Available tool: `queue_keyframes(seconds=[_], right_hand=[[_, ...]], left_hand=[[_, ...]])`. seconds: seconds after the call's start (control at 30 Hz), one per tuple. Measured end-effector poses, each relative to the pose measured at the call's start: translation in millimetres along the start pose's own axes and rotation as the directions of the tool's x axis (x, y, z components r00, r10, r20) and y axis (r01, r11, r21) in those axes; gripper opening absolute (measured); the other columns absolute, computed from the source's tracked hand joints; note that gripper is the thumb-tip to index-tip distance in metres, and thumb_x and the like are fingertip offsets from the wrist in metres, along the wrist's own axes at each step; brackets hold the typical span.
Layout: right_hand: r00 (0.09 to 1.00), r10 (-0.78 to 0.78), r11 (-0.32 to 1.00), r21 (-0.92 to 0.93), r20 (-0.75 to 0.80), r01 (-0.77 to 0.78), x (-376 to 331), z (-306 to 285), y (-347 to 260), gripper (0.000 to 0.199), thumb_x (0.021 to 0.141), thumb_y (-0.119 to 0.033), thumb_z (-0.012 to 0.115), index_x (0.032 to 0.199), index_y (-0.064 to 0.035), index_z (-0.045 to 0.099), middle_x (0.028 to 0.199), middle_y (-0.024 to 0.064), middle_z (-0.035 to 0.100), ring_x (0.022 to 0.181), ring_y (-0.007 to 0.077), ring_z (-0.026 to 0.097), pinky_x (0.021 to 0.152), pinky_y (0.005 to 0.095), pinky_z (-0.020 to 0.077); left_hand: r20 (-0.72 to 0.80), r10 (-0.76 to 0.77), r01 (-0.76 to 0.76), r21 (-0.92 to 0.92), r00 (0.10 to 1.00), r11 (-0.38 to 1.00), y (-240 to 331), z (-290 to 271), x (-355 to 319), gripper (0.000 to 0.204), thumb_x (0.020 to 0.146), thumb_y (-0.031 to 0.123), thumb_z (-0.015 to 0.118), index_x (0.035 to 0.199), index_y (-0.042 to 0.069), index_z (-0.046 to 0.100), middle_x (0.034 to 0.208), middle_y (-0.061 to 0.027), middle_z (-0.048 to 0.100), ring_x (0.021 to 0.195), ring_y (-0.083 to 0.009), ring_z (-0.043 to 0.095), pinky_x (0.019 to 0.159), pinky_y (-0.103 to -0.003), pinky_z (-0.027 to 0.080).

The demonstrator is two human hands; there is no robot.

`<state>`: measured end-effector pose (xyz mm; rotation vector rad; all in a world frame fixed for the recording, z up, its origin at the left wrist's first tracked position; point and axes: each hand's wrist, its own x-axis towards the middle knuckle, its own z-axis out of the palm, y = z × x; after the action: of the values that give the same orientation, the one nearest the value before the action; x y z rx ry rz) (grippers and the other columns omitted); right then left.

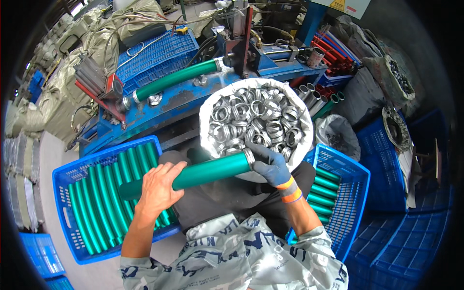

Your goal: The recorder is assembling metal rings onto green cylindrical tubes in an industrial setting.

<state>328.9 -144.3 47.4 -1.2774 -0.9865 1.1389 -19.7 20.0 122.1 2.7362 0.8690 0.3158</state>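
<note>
A green metal tube [212, 172] lies across my lap, its right end raised a little. My bare left hand [162, 186] is wrapped round it toward its left end. On its right end sits a silver metal ring [249, 158], which my right hand [270, 166], in a dark blue glove with an orange cuff, grips by the rim. Just beyond the tube stands a white sack [207, 121] full of loose silver rings [258, 107]. Below my left hand, a blue crate [65, 212] holds a row of similar green tubes [104, 193].
Ahead is a blue machine bench [179, 104] with another green tube [176, 79] clamped along it. A second blue crate [355, 193] with green tubes stands at my right. Beyond it are a smaller white sack [338, 135] and stacked blue crates [382, 164]. Pale sacks [53, 104] pile up at far left.
</note>
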Motion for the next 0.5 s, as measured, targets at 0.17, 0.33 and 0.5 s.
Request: queue_keyframes(seconds=[0.17,0.33,0.5], right_hand=[[0.979,-0.199,0.979,0.034,-0.055,0.201,7,15,21,0.097,0.099,-0.014,0.083,0.18,0.0072,0.034,0.177,0.0204,0.052,0.162,0.0251,0.049,0.136,0.0392,0.0363],[0.972,-0.227,0.965,-0.148,-0.065,0.215,4,33,2,0.099,0.103,-0.018,0.079,0.183,0.0063,0.026,0.187,0.0257,0.035,0.176,0.0317,0.03,0.142,0.0404,0.0228],[0.981,-0.195,0.978,-0.075,-0.004,0.194,10,33,7,0.096,0.106,-0.021,0.075,0.183,0.0053,0.023,0.19,0.0258,0.03,0.178,0.0323,0.025,0.143,0.0414,0.0206]], left_hand=[[-0.027,-0.006,0.005,-0.028,1.0,1.0,8,10,-4,0.073,0.069,0.013,0.085,0.141,0.011,0.075,0.11,-0.012,0.075,0.104,-0.0373,0.074,0.092,-0.05,0.061],[-0.008,-0.033,0.032,-0.077,0.999,0.997,7,13,-10,0.073,0.069,0.013,0.085,0.142,0.011,0.075,0.11,-0.0116,0.076,0.104,-0.0375,0.074,0.092,-0.05,0.061],[0.014,-0.037,0.038,-0.091,0.999,0.995,2,18,-17,0.077,0.072,0.015,0.088,0.147,0.013,0.073,0.114,-0.0114,0.075,0.106,-0.0366,0.073,0.094,-0.05,0.061]])
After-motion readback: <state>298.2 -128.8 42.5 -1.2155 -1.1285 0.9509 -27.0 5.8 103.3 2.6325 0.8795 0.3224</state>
